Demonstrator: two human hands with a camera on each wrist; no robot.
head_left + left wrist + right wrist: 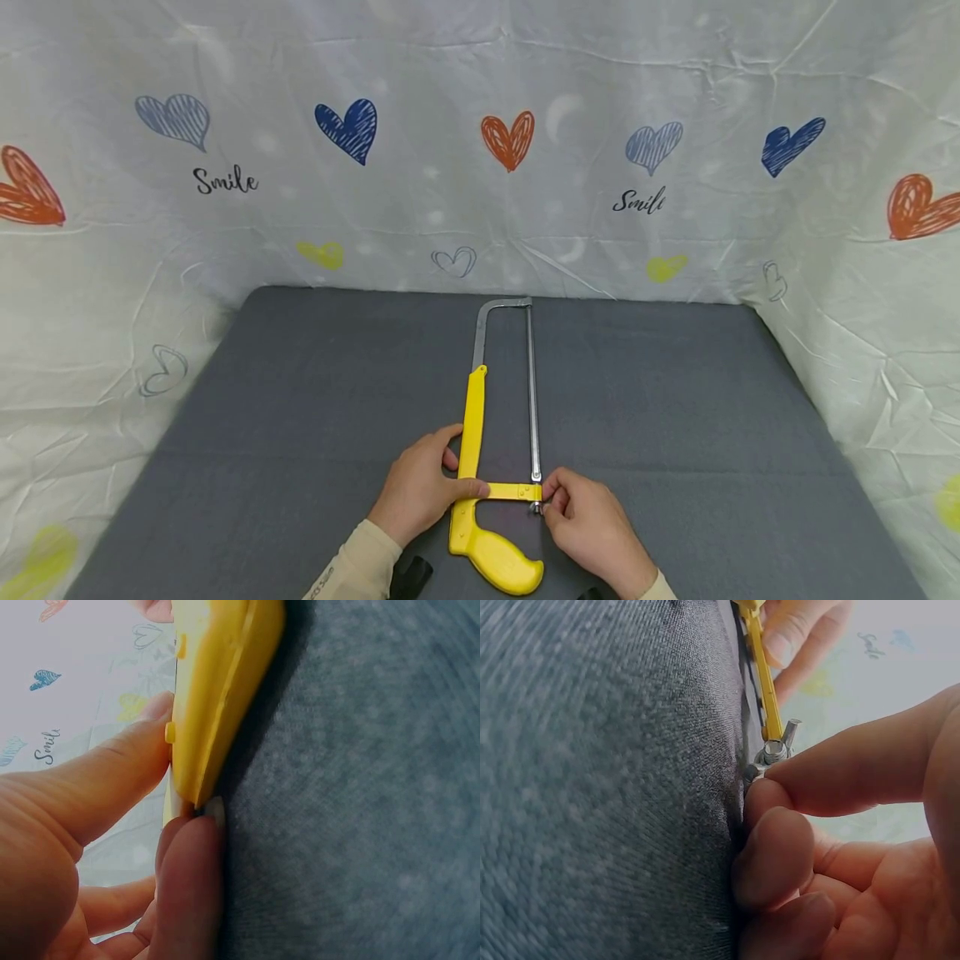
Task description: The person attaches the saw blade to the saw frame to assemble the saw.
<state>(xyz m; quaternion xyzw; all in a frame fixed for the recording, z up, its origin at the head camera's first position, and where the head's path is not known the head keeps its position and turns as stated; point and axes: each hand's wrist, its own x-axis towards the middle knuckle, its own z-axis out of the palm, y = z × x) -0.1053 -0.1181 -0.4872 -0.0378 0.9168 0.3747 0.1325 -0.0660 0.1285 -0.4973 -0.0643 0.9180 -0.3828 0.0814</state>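
Note:
A hacksaw with a yellow frame lies on the grey cloth, its yellow handle toward me and its metal bow at the far end. The blade runs along the right side. My left hand grips the frame just above the handle, thumb over the yellow crosspiece. In the left wrist view, the thumb and a finger hold the yellow frame. At the crosspiece's right end, my right hand pinches a metal wing nut with thumb and forefinger; its other fingers are curled.
Grey cloth covers the table. Behind and at both sides hangs a white curtain printed with hearts and the word Smile. Black objects show by the wrists at the near edge.

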